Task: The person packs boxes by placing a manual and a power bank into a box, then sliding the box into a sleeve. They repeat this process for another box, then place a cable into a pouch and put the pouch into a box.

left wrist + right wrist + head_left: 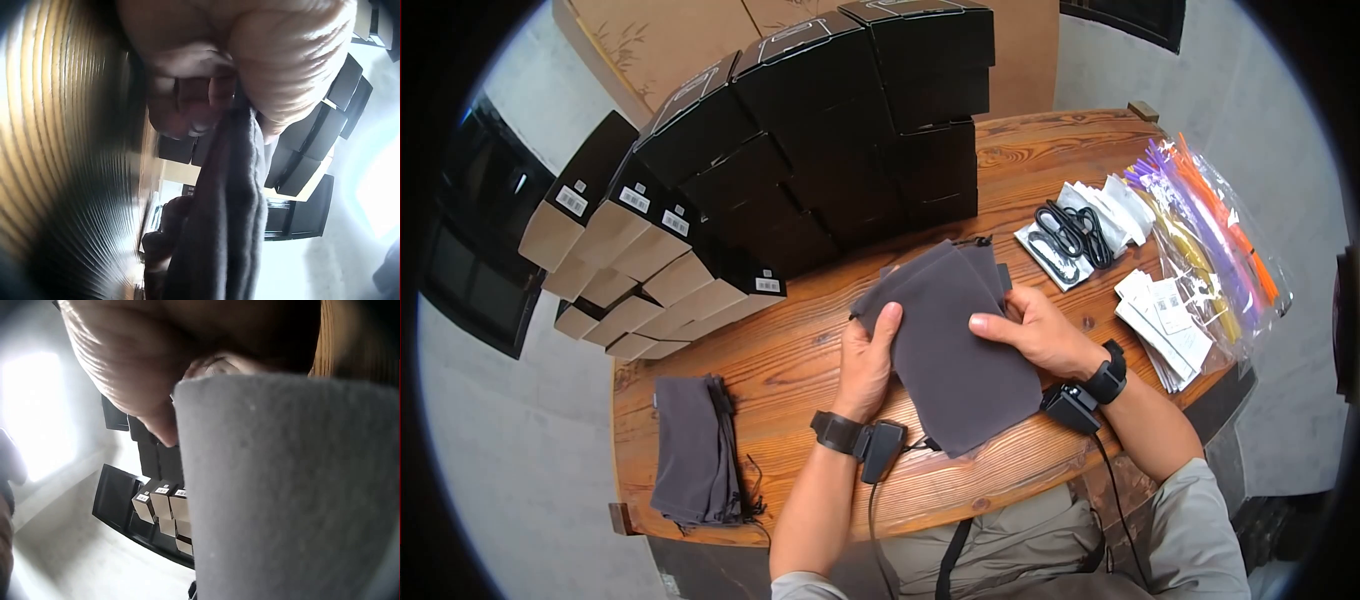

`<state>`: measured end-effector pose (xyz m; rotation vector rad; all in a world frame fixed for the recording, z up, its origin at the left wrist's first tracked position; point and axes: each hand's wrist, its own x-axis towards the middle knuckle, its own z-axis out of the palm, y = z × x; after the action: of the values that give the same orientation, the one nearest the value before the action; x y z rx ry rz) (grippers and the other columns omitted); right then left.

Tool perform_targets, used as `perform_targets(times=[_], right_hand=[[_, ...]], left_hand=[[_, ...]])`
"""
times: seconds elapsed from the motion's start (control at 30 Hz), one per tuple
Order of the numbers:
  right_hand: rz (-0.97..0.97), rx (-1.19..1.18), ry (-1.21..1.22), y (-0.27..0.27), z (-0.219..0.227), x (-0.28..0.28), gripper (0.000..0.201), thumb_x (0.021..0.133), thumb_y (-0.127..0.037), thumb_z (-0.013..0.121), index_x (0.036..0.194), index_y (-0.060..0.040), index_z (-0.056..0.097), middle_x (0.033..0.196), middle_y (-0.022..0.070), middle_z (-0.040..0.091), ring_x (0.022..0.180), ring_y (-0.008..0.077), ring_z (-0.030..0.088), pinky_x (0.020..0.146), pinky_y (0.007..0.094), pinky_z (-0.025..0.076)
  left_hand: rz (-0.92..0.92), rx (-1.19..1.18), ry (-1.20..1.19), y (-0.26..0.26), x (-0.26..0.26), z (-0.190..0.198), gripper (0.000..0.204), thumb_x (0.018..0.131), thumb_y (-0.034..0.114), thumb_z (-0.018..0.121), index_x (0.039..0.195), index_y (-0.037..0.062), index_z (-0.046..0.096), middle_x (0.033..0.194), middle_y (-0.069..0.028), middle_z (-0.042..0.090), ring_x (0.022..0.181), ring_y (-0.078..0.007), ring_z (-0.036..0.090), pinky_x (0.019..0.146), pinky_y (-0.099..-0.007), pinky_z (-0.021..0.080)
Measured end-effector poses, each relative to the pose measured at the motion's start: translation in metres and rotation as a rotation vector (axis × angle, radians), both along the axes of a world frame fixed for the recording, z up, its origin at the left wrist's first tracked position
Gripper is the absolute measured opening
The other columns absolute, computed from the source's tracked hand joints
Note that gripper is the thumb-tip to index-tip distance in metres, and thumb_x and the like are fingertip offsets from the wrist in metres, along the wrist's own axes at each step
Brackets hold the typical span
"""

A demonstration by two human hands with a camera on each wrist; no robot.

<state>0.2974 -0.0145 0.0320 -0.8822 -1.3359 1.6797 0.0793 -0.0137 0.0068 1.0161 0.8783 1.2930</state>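
A stack of dark grey fabric pouches (pixel 965 350) is held above the table in the head view, slightly fanned at its top. The left hand (pixel 868 360) grips its left edge, thumb on the front face. On the right edge the right hand (pixel 1050 335) holds it the same way, thumb pointing inward. The left wrist view shows the layered pouch edges (pixel 240 206) pinched in the left hand (pixel 250 62). In the right wrist view a grey pouch face (pixel 287 487) fills much of the picture below the right hand (pixel 156 362).
Black boxes (pixel 830 130) are stacked at the back and left. Another pile of grey pouches (pixel 692 450) lies front left. To the right are coiled black cables (pixel 1072 232), white papers (pixel 1168 325) and plastic-bagged coloured ties (pixel 1210 240) on the wooden table (pixel 800 400).
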Motion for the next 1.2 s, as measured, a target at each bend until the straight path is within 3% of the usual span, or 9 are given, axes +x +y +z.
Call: perform_targets(times=[0.07,0.3,0.4,0.5,0.63,0.73,0.93,1.03,1.2], right_hand=[[-0.012,0.067,0.012,-0.002,0.0,-0.003,0.04,0.096,-0.025,0.062,0.122,0.0039,0.054,0.106,0.0098,0.065,0.09,0.0117,0.065,0.076,0.0252,0.056],[-0.038,-0.071,0.05,0.001,-0.003,0.003,0.036,0.098,-0.027,0.059,0.118,0.0036,0.058,0.101,0.0079,0.067,0.085,0.0097,0.066,0.073,0.0235,0.056],[-0.097,-0.073,0.182,0.004,-0.006,0.003,0.033,0.099,-0.025,0.057,0.115,0.0026,0.059,0.1,0.0074,0.068,0.084,0.0091,0.066,0.073,0.023,0.056],[-0.176,-0.104,0.341,0.007,-0.005,0.004,0.028,0.1,-0.023,0.055,0.114,-0.0003,0.06,0.103,0.0072,0.068,0.086,0.0105,0.067,0.076,0.0237,0.056],[-0.271,-0.153,0.518,0.008,0.005,0.002,0.026,0.1,-0.022,0.052,0.116,-0.0023,0.059,0.106,0.0077,0.067,0.091,0.0133,0.067,0.079,0.0265,0.057],[-0.263,-0.187,0.621,0.012,0.004,0.006,0.026,0.101,-0.021,0.051,0.117,-0.003,0.058,0.109,0.0083,0.066,0.094,0.0148,0.067,0.082,0.0281,0.057],[-0.263,-0.187,0.649,0.013,0.003,0.01,0.026,0.101,-0.022,0.05,0.117,-0.0033,0.058,0.11,0.0082,0.066,0.098,0.0157,0.066,0.085,0.03,0.056],[-0.305,-0.195,0.658,0.014,0.006,0.009,0.027,0.101,-0.024,0.051,0.117,-0.0038,0.059,0.11,0.0075,0.066,0.099,0.016,0.065,0.087,0.031,0.054],[-0.339,-0.214,0.679,0.016,0.001,0.01,0.028,0.1,-0.025,0.052,0.119,-0.0046,0.057,0.111,0.0068,0.065,0.101,0.0157,0.064,0.089,0.0309,0.053]], left_hand=[[-0.011,-0.03,0.01,0.0,-0.003,-0.001,0.042,0.098,0.026,0.059,0.131,0.0012,0.055,0.121,-0.0087,0.063,0.109,-0.0142,0.06,0.093,-0.0275,0.048],[0.002,0.066,-0.055,-0.003,0.009,0.009,0.053,0.094,0.025,0.065,0.137,0.0,0.047,0.129,-0.0111,0.058,0.115,-0.0181,0.056,0.097,-0.029,0.046],[-0.171,0.066,0.0,0.004,-0.002,-0.009,0.064,0.09,0.023,0.07,0.141,-0.0015,0.04,0.131,-0.0129,0.055,0.118,-0.019,0.055,0.098,-0.0296,0.046],[-0.39,-0.011,0.051,0.001,-0.01,-0.006,0.065,0.087,0.02,0.072,0.139,-0.0031,0.042,0.127,-0.0122,0.057,0.116,-0.018,0.056,0.099,-0.0304,0.045],[-0.447,-0.025,0.109,-0.006,-0.005,0.002,0.057,0.082,0.026,0.077,0.128,-0.0001,0.055,0.112,-0.0056,0.065,0.098,-0.0135,0.062,0.087,-0.0269,0.049],[-0.484,0.025,0.192,-0.007,-0.004,0.004,0.05,0.084,0.024,0.075,0.124,-0.0008,0.058,0.106,-0.0058,0.067,0.094,-0.0124,0.062,0.084,-0.0274,0.05],[-0.508,-0.171,0.131,-0.004,-0.007,0.004,0.036,0.091,0.023,0.066,0.114,-0.0038,0.061,0.093,-0.0142,0.069,0.08,-0.0201,0.07,0.063,-0.0292,0.06],[-0.514,-0.238,-0.03,-0.002,-0.008,0.0,0.036,0.092,0.024,0.064,0.115,-0.0043,0.06,0.093,-0.0172,0.069,0.073,-0.0235,0.071,0.052,-0.0281,0.061],[-0.468,-0.165,0.012,-0.006,-0.002,0.009,0.033,0.097,0.02,0.058,0.119,-0.0032,0.057,0.09,-0.0143,0.069,0.074,-0.0203,0.07,0.056,-0.0266,0.061]])
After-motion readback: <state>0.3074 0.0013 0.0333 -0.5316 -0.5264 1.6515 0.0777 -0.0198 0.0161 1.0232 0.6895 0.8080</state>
